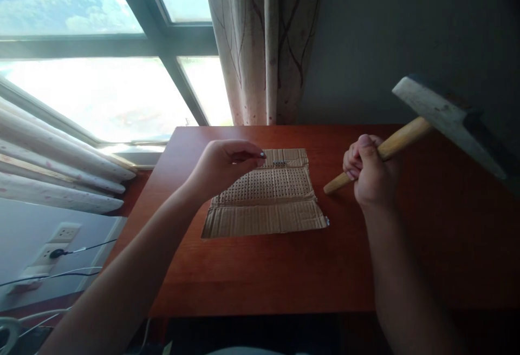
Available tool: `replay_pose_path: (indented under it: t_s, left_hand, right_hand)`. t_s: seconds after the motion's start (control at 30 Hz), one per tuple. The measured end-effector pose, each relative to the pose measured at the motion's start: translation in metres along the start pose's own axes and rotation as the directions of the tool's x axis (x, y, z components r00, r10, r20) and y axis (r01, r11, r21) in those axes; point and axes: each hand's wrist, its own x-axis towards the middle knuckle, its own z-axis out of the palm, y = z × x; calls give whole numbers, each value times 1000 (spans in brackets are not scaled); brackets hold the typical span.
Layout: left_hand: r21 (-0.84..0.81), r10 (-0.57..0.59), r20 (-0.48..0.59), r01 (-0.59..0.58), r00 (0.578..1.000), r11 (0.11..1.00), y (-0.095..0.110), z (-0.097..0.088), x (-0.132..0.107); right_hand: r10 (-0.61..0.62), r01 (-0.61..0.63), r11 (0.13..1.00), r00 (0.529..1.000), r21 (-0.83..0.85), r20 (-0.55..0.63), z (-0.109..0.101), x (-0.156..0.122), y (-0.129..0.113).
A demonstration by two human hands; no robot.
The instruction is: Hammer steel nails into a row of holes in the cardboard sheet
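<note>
A flat piece of cardboard (pixel 268 203) dotted with rows of small holes lies on the reddish wooden table (pixel 252 274). A short row of small nails (pixel 279 163) stands near its far edge. My left hand (pixel 227 165) hovers over the cardboard's far left corner, fingers pinched together on something too small to make out. My right hand (pixel 370 173) is closed round the wooden handle of a hammer (pixel 442 119), whose metal head is raised up to the right, above the table.
A patterned curtain (pixel 268 41) hangs behind the table beside a window (pixel 101 46). Rolled pale fabric (pixel 57 171) lies at the left. A wall socket with plugged cables (pixel 57 247) sits low on the left.
</note>
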Motion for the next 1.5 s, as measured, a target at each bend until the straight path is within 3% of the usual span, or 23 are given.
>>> replay_pose_path:
  t_s: [0.2, 0.5, 1.5]
  left_hand:
    - [145, 61, 24, -64, 998, 987, -21, 15, 24]
    - [339, 73, 35, -81, 997, 937, -28, 15, 24]
    - [330, 83, 39, -91, 996, 940, -26, 18, 23]
  right_hand:
    - [-3, 3, 1000, 1000, 13, -9, -2, 0, -1]
    - [-5, 5, 1000, 1000, -2, 1, -1, 0, -3]
    - [-14, 14, 999, 1000, -34, 8, 1, -1, -5]
